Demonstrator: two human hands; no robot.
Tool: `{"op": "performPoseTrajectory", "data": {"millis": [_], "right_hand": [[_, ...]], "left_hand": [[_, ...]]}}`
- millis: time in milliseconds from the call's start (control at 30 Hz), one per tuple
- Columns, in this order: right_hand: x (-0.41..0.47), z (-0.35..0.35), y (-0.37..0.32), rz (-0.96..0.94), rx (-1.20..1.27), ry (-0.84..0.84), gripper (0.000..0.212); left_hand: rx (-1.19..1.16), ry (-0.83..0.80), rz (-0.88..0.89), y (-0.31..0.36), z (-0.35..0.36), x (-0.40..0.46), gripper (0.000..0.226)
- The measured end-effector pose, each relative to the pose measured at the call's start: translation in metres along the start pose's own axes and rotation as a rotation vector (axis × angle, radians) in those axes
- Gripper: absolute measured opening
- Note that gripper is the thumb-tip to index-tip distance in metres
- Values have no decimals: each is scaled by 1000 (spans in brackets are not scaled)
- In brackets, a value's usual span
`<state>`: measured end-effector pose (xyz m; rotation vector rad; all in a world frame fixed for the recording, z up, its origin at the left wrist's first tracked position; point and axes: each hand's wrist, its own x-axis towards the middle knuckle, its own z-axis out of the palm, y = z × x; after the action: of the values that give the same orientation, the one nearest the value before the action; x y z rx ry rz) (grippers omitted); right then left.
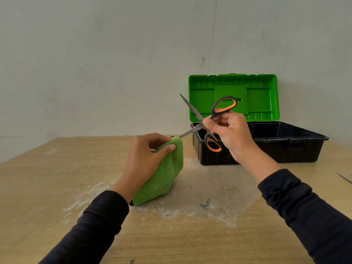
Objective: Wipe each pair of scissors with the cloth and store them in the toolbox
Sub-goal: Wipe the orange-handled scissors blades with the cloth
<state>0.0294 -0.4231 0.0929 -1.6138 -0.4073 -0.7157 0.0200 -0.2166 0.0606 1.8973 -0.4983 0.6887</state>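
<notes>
My right hand [231, 133] grips a pair of scissors [192, 113] with orange and dark grey handles, held in the air with the blades spread apart. The lower blade tip touches the top of a green cloth [167, 174]. My left hand [146, 159] holds that cloth bunched, just above the table. Behind my right hand stands the toolbox [285, 147], a black tub with its green lid [262, 96] swung upright. What lies inside the tub is hidden.
The wooden table [47, 187] carries a pale patch of dried residue [200, 197] under and in front of the hands. A thin metal tip [344, 178] shows at the right edge. A plain wall rises close behind the toolbox.
</notes>
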Motion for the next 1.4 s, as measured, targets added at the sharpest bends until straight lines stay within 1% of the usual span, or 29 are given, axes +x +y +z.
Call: {"op": "performPoseTrajectory", "data": {"millis": [67,133,200,333,533,600,700,833,900,1000,1100,1200,1267,1400], "right_hand": [[1,-3,3,-31,-134,3,9],[-1,-1,7,-51,-283,-37,5],[-6,7,12,-37,-320,-88,4],[-16,24,12,15,-115,-164,11],[-17,23,11,25,44,-241,14],[-19,26,11,19,69,-259,14],[-23,34,12,3,81,-265,15],[-23,37,11,-5,38,-243,16],[-22,34,9,16,26,-238,11],[-18,27,7,79,79,-200,7],[-15,22,6,113,91,-157,4],[-20,28,8,119,63,-199,7],[-25,35,8,121,88,-224,9],[-26,39,5,142,154,-202,7]], "left_hand": [[-48,62,-44,-1,-1,1,8],[-121,118,-100,0,-1,2,8],[-184,147,-135,1,-1,2,8],[-262,101,-170,2,5,0,8],[-311,-102,-166,3,7,-2,10],[-295,-127,-164,2,7,-2,11],[-260,-113,-151,2,7,-3,9],[-135,-118,-30,2,6,-2,4],[-66,-130,18,3,7,-3,4],[-15,-116,9,-1,3,-1,6],[-65,-91,-54,-5,-2,1,10],[-115,-87,-51,1,3,-1,9],[-153,-55,-60,4,6,-2,8],[-185,-75,-91,3,4,-2,4]]}}
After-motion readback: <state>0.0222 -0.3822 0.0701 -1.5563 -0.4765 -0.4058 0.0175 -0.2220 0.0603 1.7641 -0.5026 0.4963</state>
